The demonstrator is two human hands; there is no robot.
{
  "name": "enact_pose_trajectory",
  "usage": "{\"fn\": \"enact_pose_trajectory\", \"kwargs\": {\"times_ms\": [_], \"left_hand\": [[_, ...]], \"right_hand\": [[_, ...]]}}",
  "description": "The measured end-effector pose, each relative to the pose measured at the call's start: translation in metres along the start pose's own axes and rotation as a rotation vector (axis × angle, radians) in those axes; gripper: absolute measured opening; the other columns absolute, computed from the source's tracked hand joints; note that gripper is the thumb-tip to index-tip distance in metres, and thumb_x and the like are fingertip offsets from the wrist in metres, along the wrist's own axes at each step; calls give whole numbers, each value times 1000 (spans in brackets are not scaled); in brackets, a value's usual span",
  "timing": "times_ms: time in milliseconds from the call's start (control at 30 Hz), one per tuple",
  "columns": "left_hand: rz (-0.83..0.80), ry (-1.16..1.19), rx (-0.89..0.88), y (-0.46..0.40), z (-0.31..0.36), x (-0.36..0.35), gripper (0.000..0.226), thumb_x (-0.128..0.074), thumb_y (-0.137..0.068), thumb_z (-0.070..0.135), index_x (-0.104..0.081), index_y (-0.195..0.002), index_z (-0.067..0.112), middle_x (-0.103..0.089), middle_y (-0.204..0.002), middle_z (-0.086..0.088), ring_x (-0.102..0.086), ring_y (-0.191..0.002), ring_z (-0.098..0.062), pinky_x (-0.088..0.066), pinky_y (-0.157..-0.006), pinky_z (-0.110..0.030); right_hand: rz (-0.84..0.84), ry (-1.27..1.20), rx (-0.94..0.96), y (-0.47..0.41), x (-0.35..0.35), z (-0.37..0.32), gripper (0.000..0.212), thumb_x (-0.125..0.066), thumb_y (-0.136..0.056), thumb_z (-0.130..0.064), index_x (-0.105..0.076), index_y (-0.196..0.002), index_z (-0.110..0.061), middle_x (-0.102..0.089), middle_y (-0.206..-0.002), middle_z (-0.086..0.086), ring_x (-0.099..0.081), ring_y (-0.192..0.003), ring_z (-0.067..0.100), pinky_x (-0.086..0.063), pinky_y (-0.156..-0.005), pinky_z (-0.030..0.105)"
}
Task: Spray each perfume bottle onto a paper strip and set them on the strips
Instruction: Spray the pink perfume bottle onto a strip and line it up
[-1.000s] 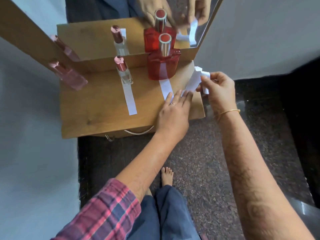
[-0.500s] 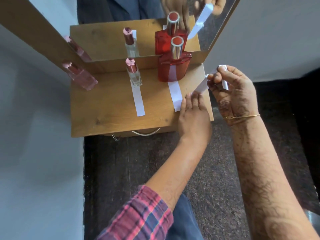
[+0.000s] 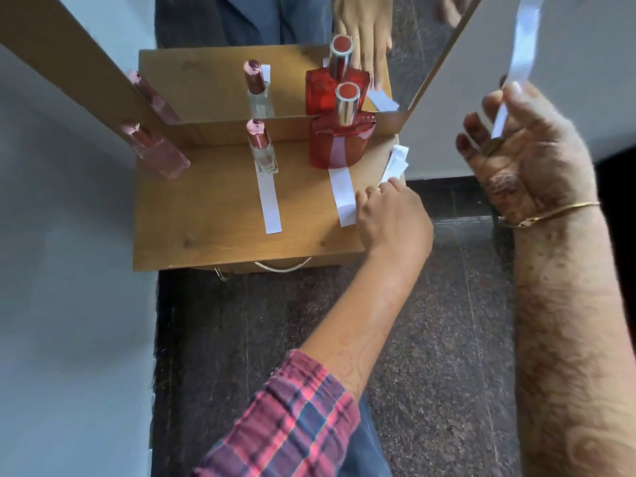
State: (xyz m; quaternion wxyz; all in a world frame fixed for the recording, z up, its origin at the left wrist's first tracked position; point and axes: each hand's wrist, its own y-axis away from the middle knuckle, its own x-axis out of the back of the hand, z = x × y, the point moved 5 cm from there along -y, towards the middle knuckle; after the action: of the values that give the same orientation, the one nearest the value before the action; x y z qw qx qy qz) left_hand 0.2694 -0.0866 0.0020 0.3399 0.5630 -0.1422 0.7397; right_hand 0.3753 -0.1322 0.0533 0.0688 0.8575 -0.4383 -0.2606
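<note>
A red perfume bottle (image 3: pixel 339 142) with a silver cap stands on one white paper strip (image 3: pixel 342 196) on the wooden shelf (image 3: pixel 206 215). To its left a small clear bottle (image 3: pixel 263 151) with a pink cap stands on another strip (image 3: pixel 269 201). A pink bottle (image 3: pixel 156 151) leans at the shelf's left edge with no strip under it. My right hand (image 3: pixel 526 156) is raised to the right of the shelf, pinching a loose paper strip (image 3: pixel 516 60) that points upward. My left hand (image 3: pixel 392 215) presses flat on a small stack of spare strips (image 3: pixel 395 163) at the shelf's right edge.
A mirror (image 3: pixel 309 36) stands behind the shelf and doubles the bottles and my hands. Pale walls close in on the left and right. A dark speckled floor lies below, and a metal drawer handle (image 3: pixel 282 266) hangs under the shelf front.
My right hand has lifted up and to the right, pulling one strip free of the stack. My left hand has stayed on the stack at the shelf's right edge.
</note>
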Motion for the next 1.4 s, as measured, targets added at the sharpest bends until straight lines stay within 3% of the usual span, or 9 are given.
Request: {"fn": "enact_pose_trajectory", "kwargs": {"times_ms": [233,400,500,633,900,1000,1133,1267,1400], "left_hand": [[22,212,61,-13,-21,16,29,-34,-98,23,-60,-107,14,-67,-107,-8,-57,-102,-29,-34,-86,-38],[178,696,65,-8,-37,32,33,-34,-99,23,-65,-103,11,-70,-102,-8,-61,-96,-29,-47,-78,-37],[207,983,62,1,-46,38,33,-38,-97,28,-67,-98,13,-72,-88,-2,-65,-87,-22,-52,-75,-37],[180,1171,77,14,-65,44,19,-55,-91,26,-68,-88,11,-64,-75,10,-59,-73,-1,-48,-68,-21],[377,1299,303,40,-162,78,11,-69,-84,22,-68,-74,25,-70,-72,7,-65,-71,-10,-56,-72,-36],[514,1289,386,52,-209,93,7,-67,-85,25,-68,-79,24,-71,-76,7,-68,-75,-9,-57,-75,-31],[749,1298,512,69,-270,106,8,-69,-85,21,-66,-83,14,-72,-74,5,-69,-75,-15,-58,-71,-35],[833,1322,538,82,-304,109,17,-67,-85,8,-52,-94,6,-68,-60,13,-69,-61,-9,-55,-55,-28],[810,1257,535,86,-319,106,21,-65,-85,4,-47,-93,11,-68,-65,9,-70,-63,-10,-60,-60,-38]], "right_hand": [[46,-1,-125,11,-4,51,13,-52,-94,-16,-56,-82,-20,-67,-69,-7,-63,-70,13,-54,-70,27],[10,-8,-149,19,-15,64,14,-50,-96,-15,-57,-84,-19,-69,-73,-5,-67,-70,11,-56,-68,26],[-11,-75,-174,28,-19,79,8,-51,-95,-13,-58,-95,-15,-69,-88,3,-69,-81,13,-57,-71,28],[-15,-39,-235,46,-33,100,35,-53,-92,-12,-54,-124,1,-61,-116,18,-60,-103,23,-55,-82,29],[-242,137,-302,69,-126,139,9,-59,-87,-13,-67,-90,-11,-68,-83,2,-64,-75,11,-54,-68,22],[-287,236,-233,72,-164,156,18,-54,-94,-13,-68,-81,-14,-70,-75,0,-64,-71,12,-54,-69,27],[-267,702,211,67,-207,173,4,-60,-89,-17,-61,-92,-15,-67,-90,2,-64,-82,16,-53,-75,32],[-213,860,436,49,-244,199,42,-67,-81,-19,-50,-117,-5,-61,-112,9,-58,-101,23,-48,-86,37],[-119,774,415,34,-263,221,64,-73,-74,-20,-41,-128,-5,-54,-126,12,-55,-114,25,-49,-96,41]]}}
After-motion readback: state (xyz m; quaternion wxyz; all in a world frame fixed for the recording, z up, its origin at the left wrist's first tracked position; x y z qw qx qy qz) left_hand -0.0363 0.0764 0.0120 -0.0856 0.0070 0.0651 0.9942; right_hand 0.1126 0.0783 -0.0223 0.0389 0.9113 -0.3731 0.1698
